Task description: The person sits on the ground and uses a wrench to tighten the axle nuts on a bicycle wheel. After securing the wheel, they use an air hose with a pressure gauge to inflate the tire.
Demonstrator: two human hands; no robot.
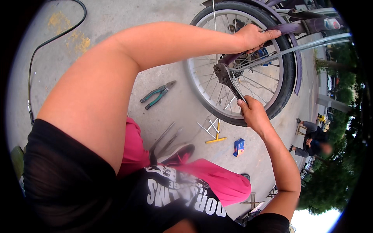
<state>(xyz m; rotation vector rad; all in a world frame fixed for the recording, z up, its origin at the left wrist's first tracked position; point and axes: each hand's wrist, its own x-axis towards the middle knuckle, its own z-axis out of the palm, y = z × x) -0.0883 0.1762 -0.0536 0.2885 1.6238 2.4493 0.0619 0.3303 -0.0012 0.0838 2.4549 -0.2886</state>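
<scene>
A bicycle wheel with a black tyre (288, 73) and silver spokes takes up the upper right of the head view. My left hand (254, 38) is wrapped round a purple frame tube (289, 29) that runs down toward the hub, its thumb lying along the tube. Lower down, my right hand (255, 113) grips the handle of a dark adjustable wrench (226, 77). The wrench's head sits at the wheel's axle; the nut itself is hidden. A purple mudguard (298, 73) curves round the tyre's outer side.
Green-handled pliers (157, 95) lie on the concrete. Beyond my shoe (180, 152) are a yellow T-handled tool (216, 140), a silver three-armed wrench (210, 128) and a small blue box (239, 147). A black hose (51, 39) curves along the left. Another person (311, 140) sits at the far right.
</scene>
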